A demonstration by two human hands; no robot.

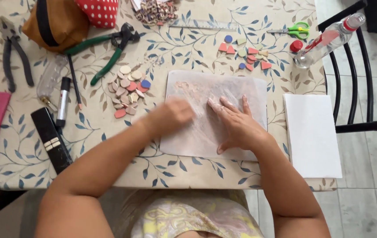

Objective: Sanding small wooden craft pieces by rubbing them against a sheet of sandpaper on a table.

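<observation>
The translucent sheet (206, 114) lies flat at the middle of the table, on the leaf-patterned tablecloth (109, 154), with a pinkish smear at its 11 o'clock corner. Your right hand (237, 125) presses palm-down on the sheet's right half, fingers spread and pointing toward 11 o'clock. Your left hand (170, 115) sits on the sheet's left edge; it is blurred, so you cannot tell how its fingers are set.

At 9 o'clock from the sheet, just beside it, lies a pile of pink and beige tile pieces (129, 90) with one blue piece among them. At 1 o'clock, a second scatter of coloured tile pieces (245, 53) sits near it. At 3 o'clock lies a white board (312, 134). Farther out at 10 o'clock are green-handled nippers (109, 53), and at 1 o'clock green scissors (295, 31) and a clear plastic bottle (329, 39) on its side.
</observation>
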